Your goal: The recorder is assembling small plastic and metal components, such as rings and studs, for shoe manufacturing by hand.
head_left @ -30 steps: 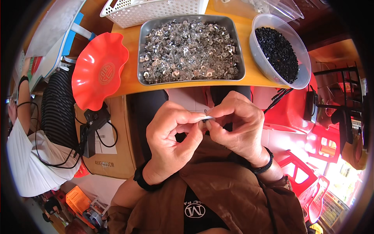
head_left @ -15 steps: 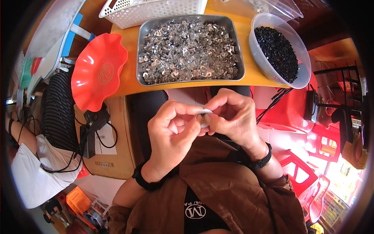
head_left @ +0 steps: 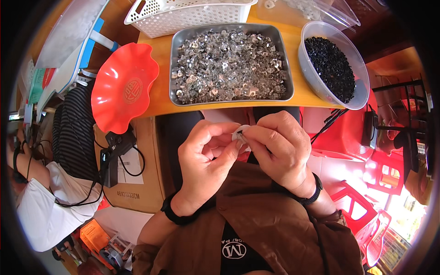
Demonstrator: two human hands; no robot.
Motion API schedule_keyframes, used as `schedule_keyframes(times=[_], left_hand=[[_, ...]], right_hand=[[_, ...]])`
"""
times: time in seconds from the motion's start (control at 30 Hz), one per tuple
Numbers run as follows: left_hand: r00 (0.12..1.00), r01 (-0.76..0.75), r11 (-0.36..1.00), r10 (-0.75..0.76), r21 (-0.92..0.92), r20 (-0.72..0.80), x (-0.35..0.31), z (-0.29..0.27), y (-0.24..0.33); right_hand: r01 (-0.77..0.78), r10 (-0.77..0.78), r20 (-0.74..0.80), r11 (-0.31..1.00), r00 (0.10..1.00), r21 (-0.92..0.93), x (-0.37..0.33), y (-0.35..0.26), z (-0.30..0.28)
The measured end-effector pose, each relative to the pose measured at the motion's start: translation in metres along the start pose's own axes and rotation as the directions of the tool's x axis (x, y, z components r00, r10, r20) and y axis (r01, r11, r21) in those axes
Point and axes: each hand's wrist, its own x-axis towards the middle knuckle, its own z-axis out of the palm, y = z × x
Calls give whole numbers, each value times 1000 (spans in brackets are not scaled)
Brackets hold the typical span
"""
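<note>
Over my lap, just below the table edge, my left hand [head_left: 205, 162] pinches a small round white piece [head_left: 240, 131] between thumb and fingers. The piece is disc-like and has a dark spot in its middle. My right hand [head_left: 285, 151] is closed, its thumb and fingertips pressed together at the side of that piece. Anything tiny inside the right pinch is hidden. Above the hands, a metal tray [head_left: 173, 73] holds many small shiny metal parts [head_left: 229, 66]. To its right, a clear plastic tub [head_left: 363, 91] contains small black pieces [head_left: 331, 68].
A red wavy-edged dish [head_left: 123, 82] overhangs the left of the orange table [head_left: 164, 59]. A white perforated basket [head_left: 197, 18] stands behind the tray. At lower left are a cardboard box [head_left: 153, 192], black cables and another person's arm [head_left: 36, 167]. Red stools [head_left: 350, 206] stand at right.
My right hand has turned, and its fingers now cover the near-right side of the white piece. That piece has tilted, showing its dark middle. The whole view has shifted slightly.
</note>
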Motion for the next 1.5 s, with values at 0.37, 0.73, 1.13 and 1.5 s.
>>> schedule_keyframes(times=[0.37, 0.73, 1.13, 1.5], left_hand=[[967, -237, 903, 256, 357, -5, -1, -1, -1], [998, 55, 998, -55, 4, 26, -4, -2, 5], [998, 68, 998, -68, -2, -8, -4, -2, 4], [997, 71, 997, -71, 21, 14, -5, 0, 7]], right_hand=[[195, -179, 115, 969, 977, -149, -5, 2, 0], [-14, 11, 23, 989, 1000, 147, -4, 8, -5], [-106, 97, 57, 973, 994, 205, -5, 4, -4], [-59, 54, 120, 998, 991, 31, -1, -8, -12]])
